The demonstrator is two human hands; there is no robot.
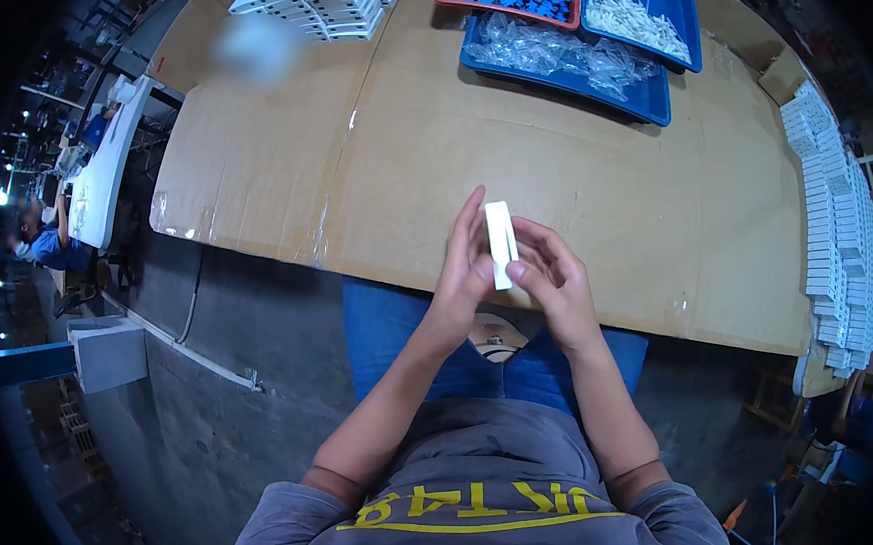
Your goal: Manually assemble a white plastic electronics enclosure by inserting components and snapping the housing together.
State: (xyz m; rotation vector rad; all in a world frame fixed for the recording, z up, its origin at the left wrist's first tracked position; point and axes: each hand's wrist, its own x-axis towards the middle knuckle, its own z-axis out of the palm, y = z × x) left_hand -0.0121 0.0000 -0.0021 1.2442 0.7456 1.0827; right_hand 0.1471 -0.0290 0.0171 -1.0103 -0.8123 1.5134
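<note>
A slim white rectangular piece (501, 244) stands on end between my two hands, just above the near edge of the table. Along its right side runs a narrow dark line. My left hand (464, 266) holds it from the left, with the thumb low against it and the fingers reaching up behind. From the other side my right hand (558, 276) grips it, its thumb pressed near the lower end and its fingers curled. The fingertips behind the piece are partly hidden.
Brown cardboard (420, 155) covers the table. At the back stand a red tray (510, 14) of small blue parts, a blue tray (692, 22) of white pieces and another blue tray (564, 73) of clear plastic bags. White stacks rise back left (329, 4) and right (835, 242).
</note>
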